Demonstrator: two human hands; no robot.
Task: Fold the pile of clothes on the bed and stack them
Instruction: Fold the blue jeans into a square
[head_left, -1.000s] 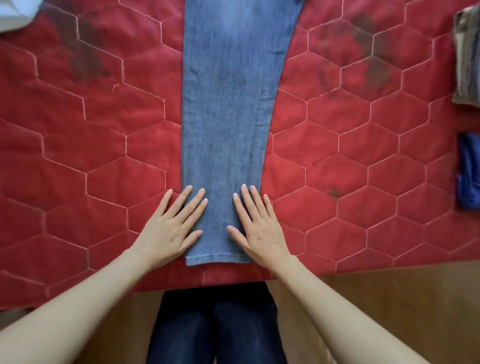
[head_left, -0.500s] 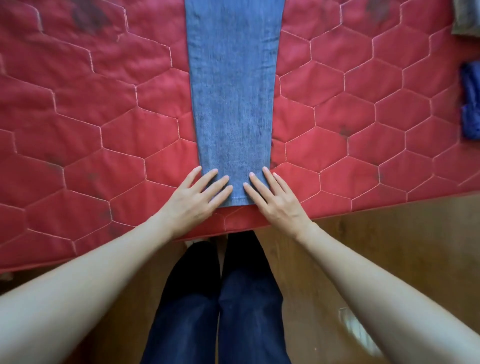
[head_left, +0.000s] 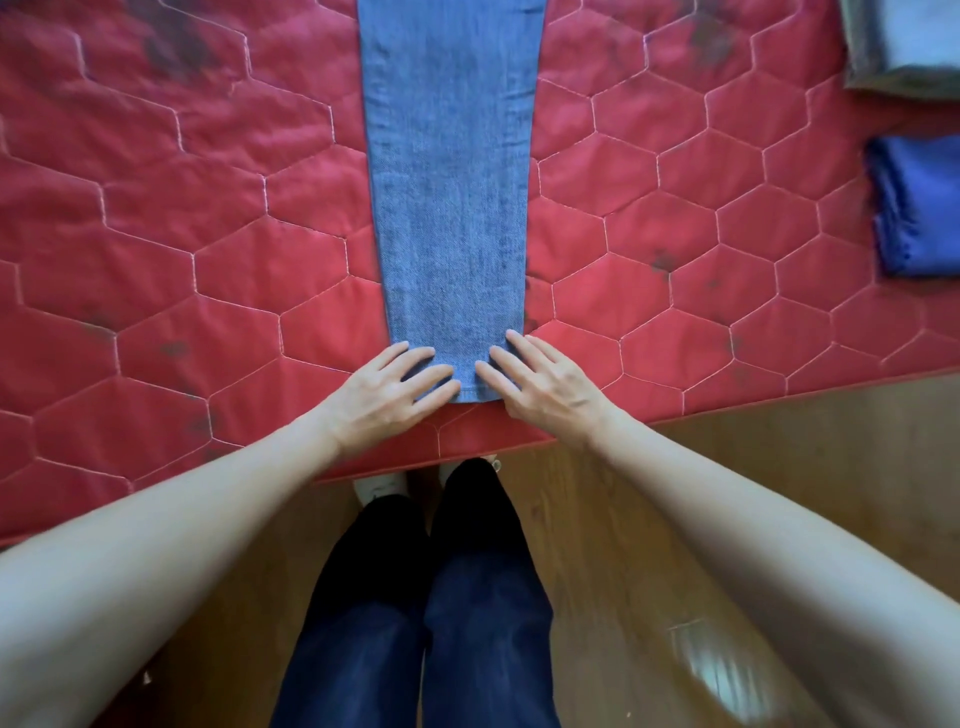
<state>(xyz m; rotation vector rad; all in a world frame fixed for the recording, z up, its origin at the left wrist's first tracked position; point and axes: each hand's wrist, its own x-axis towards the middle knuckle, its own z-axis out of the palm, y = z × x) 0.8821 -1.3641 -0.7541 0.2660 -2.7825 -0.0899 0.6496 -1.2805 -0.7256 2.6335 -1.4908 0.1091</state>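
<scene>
A pair of light blue jeans (head_left: 451, 197) lies flat and lengthwise on the red quilted bed (head_left: 208, 270), legs folded together, hem toward me near the bed's front edge. My left hand (head_left: 387, 392) rests flat on the hem's left corner, fingers spread. On the hem's right corner lies my right hand (head_left: 545, 387), also flat with fingers apart. Neither hand grips the cloth. The waist end runs out of view at the top.
A folded blue garment (head_left: 919, 208) and a folded grey-green one (head_left: 904, 47) lie at the bed's right side. The wooden floor (head_left: 727, 493) and my legs in dark trousers (head_left: 431, 597) are below the bed's edge.
Both hands have slid down the jeans' leg toward me, from partway up the leg to the hem at the bed's front edge, staying flat. The view has tilted down.
</scene>
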